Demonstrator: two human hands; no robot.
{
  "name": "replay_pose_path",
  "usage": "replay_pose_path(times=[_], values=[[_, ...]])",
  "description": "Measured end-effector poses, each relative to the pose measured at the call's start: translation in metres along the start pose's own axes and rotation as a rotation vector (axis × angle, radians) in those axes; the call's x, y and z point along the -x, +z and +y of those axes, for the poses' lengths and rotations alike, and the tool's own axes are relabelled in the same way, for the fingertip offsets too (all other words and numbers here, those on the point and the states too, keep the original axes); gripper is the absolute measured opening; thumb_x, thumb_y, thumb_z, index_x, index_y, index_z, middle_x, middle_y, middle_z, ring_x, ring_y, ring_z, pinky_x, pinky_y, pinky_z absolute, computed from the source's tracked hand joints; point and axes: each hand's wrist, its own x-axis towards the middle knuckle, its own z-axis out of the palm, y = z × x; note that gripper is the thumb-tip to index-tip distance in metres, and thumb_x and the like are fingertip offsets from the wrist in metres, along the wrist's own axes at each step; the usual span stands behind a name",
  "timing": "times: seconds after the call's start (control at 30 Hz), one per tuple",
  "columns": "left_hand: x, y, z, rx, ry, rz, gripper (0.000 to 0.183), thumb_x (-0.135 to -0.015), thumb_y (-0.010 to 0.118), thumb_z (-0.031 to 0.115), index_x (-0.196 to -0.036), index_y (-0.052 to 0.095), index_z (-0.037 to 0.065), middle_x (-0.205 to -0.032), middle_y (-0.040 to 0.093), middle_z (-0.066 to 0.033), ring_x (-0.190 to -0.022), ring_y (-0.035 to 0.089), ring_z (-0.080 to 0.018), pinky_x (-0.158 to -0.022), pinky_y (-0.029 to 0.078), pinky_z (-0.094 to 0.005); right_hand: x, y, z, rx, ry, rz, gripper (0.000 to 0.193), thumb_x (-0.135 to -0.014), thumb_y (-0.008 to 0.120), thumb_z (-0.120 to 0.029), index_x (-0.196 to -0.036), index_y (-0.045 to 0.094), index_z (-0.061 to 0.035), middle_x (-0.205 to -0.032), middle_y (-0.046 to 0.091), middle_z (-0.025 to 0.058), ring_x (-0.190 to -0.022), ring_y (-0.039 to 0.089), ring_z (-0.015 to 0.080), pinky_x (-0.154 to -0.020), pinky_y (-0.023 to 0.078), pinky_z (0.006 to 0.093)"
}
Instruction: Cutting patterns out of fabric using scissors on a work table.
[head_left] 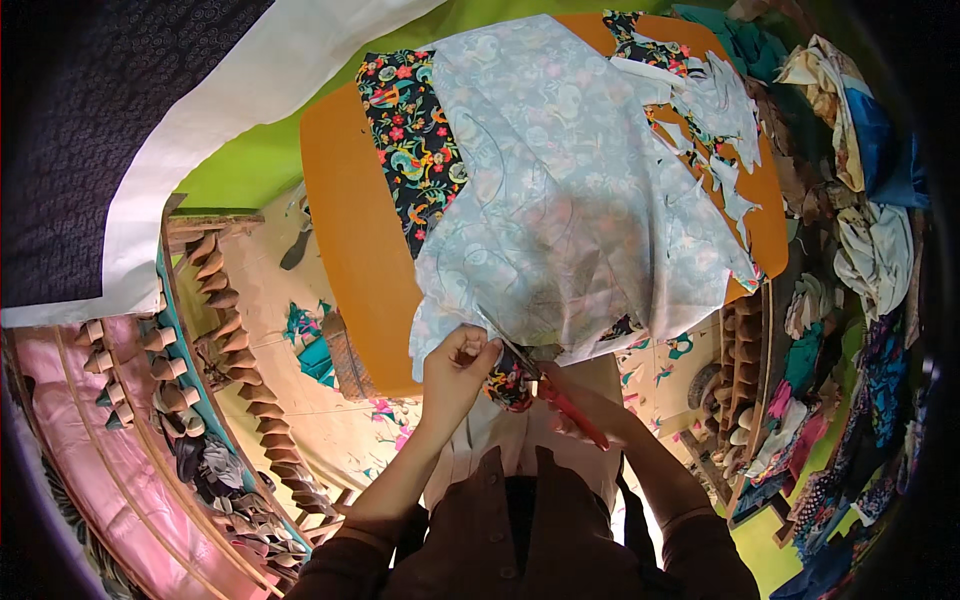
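Observation:
A large piece of floral fabric (540,130) lies pale side up on an orange table (340,230); its dark printed face (410,150) shows along the left. My left hand (460,370) pinches the fabric near the table's front edge, thumb and fingers closed. Beside it my right hand (595,405) grips scissors with red handles (575,412). Their blades point leftward at the fabric, partly hidden by it. A flap of dark floral cloth (508,385) hangs between my hands.
Cut floral offcuts (725,150) lie at the table's right. Shoe lasts (255,380) line a rack on the left, more (740,350) on the right. Piled cloths (870,250) fill the right side. Scraps (315,345) litter the floor. A dark cloth with white border (130,130) spans the upper left.

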Motion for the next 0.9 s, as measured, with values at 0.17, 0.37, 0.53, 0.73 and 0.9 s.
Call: replay_pose_path(times=[0.17,0.37,0.53,0.73,0.9], values=[[0.000,-0.001,0.000,-0.041,0.017,-0.024,0.008,-0.078,0.061,0.006,-0.078,0.055,0.000,-0.066,0.054,0.0014,-0.060,0.047,-0.0023,-0.055,0.038,-0.0172,-0.010,0.002,0.009,-0.180,0.101,0.028,0.067,-0.081,0.060,-0.024,-0.134,0.018,-0.0219,-0.086,0.053,0.0035,-0.057,0.050,0.0089,-0.045,0.041,0.0203],[0.001,0.000,0.002,-0.004,-0.011,-0.032,0.007,-0.078,0.060,0.005,-0.077,0.054,0.001,-0.065,0.053,0.0024,-0.060,0.046,-0.0017,-0.053,0.036,-0.0165,-0.018,0.007,0.052,-0.227,-0.015,-0.010,0.048,-0.089,0.041,-0.037,-0.132,0.024,-0.0249,-0.081,0.052,0.0002,-0.050,0.045,0.0043,-0.039,0.036,0.0173],[0.002,0.002,0.006,-0.038,0.026,-0.066,0.009,-0.080,0.059,0.007,-0.075,0.054,0.001,-0.063,0.051,0.0033,-0.059,0.044,-0.0013,-0.053,0.035,-0.0161,-0.011,0.023,0.018,-0.277,-0.375,-0.042,0.065,-0.086,0.041,-0.048,-0.134,0.016,-0.0132,-0.097,0.049,0.0027,-0.070,0.048,0.0044,-0.053,0.038,0.0146],[-0.002,0.008,0.008,-0.097,0.025,-0.002,0.019,-0.084,0.056,0.016,-0.072,0.054,0.001,-0.059,0.048,0.0027,-0.057,0.040,-0.0015,-0.050,0.033,-0.0170,-0.017,0.026,0.027,-0.173,-0.356,0.010,0.090,-0.074,0.042,-0.067,-0.133,0.015,-0.0049,-0.103,0.041,0.0038,-0.079,0.043,0.0094,-0.064,0.038,0.0237],[-0.004,0.013,0.005,-0.119,0.065,0.020,0.020,-0.085,0.054,0.016,-0.072,0.053,0.001,-0.057,0.046,0.0032,-0.053,0.036,-0.0023,-0.048,0.031,-0.0187,-0.021,0.036,0.020,-0.299,-0.409,0.052,0.088,-0.074,0.040,-0.067,-0.132,0.016,-0.0051,-0.101,0.041,0.0032,-0.077,0.042,0.0090,-0.063,0.038,0.0233]])
